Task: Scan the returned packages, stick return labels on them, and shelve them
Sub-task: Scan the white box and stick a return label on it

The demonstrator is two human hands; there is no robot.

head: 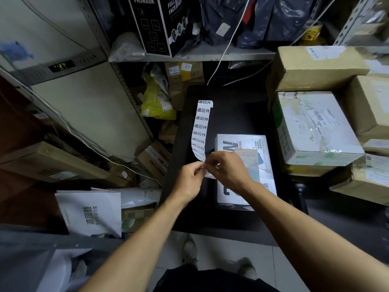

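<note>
Both hands are being held together over the black table (231, 114), just left of the white package (244, 165). The near end of the label strip (201, 129) is being pinched by the left hand (189, 180), fingertips curled onto the paper's lower edge. The same end is being gripped from the other side by the right hand (227, 169), thumb and fingers closed on it; the two pinch points are sitting almost touching. Whether a single label is being peeled off here cannot be told, the spot is being covered by the fingers.

The strip is being run away from the hands toward the far end of the table, lying roughly flat there and lifting and curling as it nears the fingers. Repeated black characters are being shown along its length.

The white package is being left flat on the table, directly under and beside the right hand and wrist, not being touched by either hand as far as can be seen. A shipping label is being shown on its top face, partly covered by the right hand.

To the right, a stack of cardboard boxes (315, 127) is being kept against the table edge. Behind, a metal shelf (200, 56) is being loaded with bags and a black box (155, 24).
</note>
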